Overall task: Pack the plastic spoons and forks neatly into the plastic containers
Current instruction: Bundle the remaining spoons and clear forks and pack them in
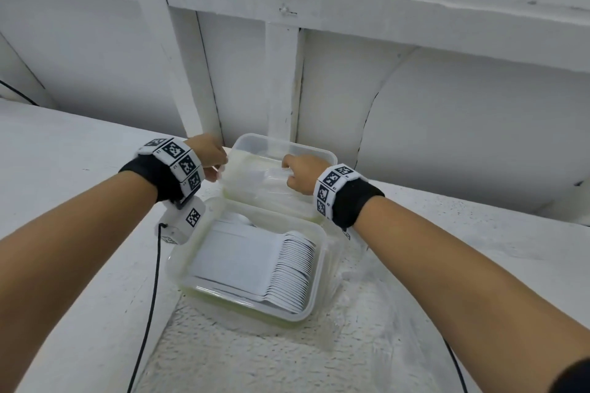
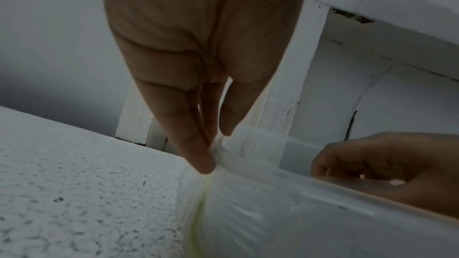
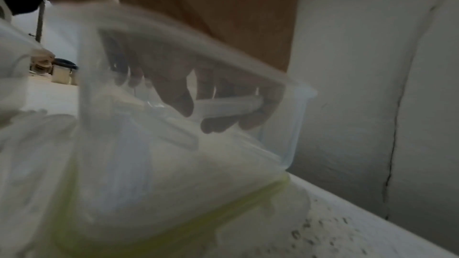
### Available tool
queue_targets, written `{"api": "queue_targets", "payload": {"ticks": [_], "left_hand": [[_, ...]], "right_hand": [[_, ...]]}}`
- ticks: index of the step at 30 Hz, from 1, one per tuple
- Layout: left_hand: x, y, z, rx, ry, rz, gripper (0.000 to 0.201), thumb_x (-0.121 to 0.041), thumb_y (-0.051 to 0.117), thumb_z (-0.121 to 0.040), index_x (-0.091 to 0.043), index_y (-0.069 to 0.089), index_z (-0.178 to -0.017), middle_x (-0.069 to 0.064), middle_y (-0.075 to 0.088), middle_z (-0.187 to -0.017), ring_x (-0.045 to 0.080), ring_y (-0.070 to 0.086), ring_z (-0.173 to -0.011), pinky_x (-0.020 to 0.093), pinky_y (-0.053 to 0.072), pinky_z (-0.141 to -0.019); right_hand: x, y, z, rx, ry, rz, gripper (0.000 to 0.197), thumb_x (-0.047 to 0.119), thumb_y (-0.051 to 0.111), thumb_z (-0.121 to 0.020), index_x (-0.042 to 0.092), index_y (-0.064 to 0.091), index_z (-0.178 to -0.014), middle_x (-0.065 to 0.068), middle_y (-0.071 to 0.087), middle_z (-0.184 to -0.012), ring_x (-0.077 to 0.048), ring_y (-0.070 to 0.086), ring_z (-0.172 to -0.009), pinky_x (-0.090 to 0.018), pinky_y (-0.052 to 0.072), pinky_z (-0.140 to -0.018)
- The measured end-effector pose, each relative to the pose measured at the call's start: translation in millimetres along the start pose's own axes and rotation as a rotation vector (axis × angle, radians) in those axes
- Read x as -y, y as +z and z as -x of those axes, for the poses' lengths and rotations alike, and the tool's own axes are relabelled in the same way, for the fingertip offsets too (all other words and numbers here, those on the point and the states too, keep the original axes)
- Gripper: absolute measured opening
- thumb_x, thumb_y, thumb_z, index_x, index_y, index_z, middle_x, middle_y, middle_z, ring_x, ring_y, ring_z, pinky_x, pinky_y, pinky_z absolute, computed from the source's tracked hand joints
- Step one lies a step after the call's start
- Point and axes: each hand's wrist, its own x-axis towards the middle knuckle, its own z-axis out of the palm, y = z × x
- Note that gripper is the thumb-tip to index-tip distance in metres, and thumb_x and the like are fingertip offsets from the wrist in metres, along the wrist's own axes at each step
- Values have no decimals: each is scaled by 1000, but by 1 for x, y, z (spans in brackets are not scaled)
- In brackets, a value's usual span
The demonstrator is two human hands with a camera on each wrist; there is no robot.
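Observation:
Two clear plastic containers stand on the white table. The near container [image 1: 316, 277] holds a neat row of white plastic spoons [image 1: 292, 268]. Behind it is the far container [image 1: 255, 141], and my left hand [image 1: 212, 163] pinches its left rim [image 2: 248, 142] between thumb and fingers [image 2: 202, 162]. My right hand [image 1: 297, 174] reaches inside this container and grips a small bunch of white plastic forks [image 1: 287, 171]. Through the blurred clear wall [image 3: 295, 125], the right wrist view shows my fingers [image 3: 182, 103] curled round the white handles [image 3: 228, 107].
A white wall with wooden framing [image 1: 281, 73] rises right behind the far container. A black cable [image 1: 153, 297] runs down the table on the left. Yellow-green seal edges [image 3: 223, 209] show under the containers. Jars [image 3: 63, 72] stand far off to the left.

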Motion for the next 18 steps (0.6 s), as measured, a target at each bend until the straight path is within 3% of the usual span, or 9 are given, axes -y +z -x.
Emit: {"api": "queue_targets", "payload": {"ticks": [2, 4, 7, 10, 14, 18], "left_hand": [[3, 0, -3, -5, 9, 2, 19, -3, 50, -89, 4, 65, -99, 16, 69, -87, 17, 65, -59, 37, 56, -82], [4, 0, -3, -4, 16, -1, 17, -2, 51, -88, 1, 67, -96, 13, 69, -85, 18, 64, -63, 37, 54, -86], [7, 1, -5, -4, 21, 5, 15, -1, 52, -87, -5, 67, -89, 7, 67, -76, 12, 64, -58, 33, 55, -83], [7, 0, -7, -12, 18, 25, 15, -1, 53, -87, -10, 64, -81, 4, 66, -69, 7, 62, -48, 27, 55, -77], [7, 0, -6, -7, 11, 53, 18, -1, 53, -88, -11, 62, -78, 4, 65, -70, 5, 61, -43, 23, 54, -67], [7, 1, -6, -16, 11, 63, 15, -1, 53, -89, -10, 63, -81, 5, 65, -71, 5, 61, -45, 24, 53, -71]], "right_hand": [[-1, 4, -3, 14, 4, 11, 37, 14, 45, -93, 9, 42, -130, -13, 56, -119, -29, 56, -104, -30, 41, -77], [-1, 8, -5, 28, 7, 64, 35, 17, 49, -93, 8, 45, -127, -14, 52, -121, -31, 54, -106, -33, 44, -84], [1, 7, -8, 89, 36, 117, 41, 29, 53, -93, 6, 50, -127, -14, 48, -128, -32, 52, -112, -40, 44, -96], [4, 2, -9, 92, 20, 30, 42, 27, 44, -98, 4, 49, -132, -13, 49, -135, -28, 48, -122, -35, 38, -103], [12, 5, -7, 84, -33, -89, 37, 11, 43, -96, 11, 52, -132, -5, 49, -138, -22, 46, -126, -27, 34, -102], [11, 5, -7, 102, -37, -123, 38, 15, 55, -92, 12, 52, -129, -6, 54, -132, -22, 50, -120, -26, 37, -95]]}}
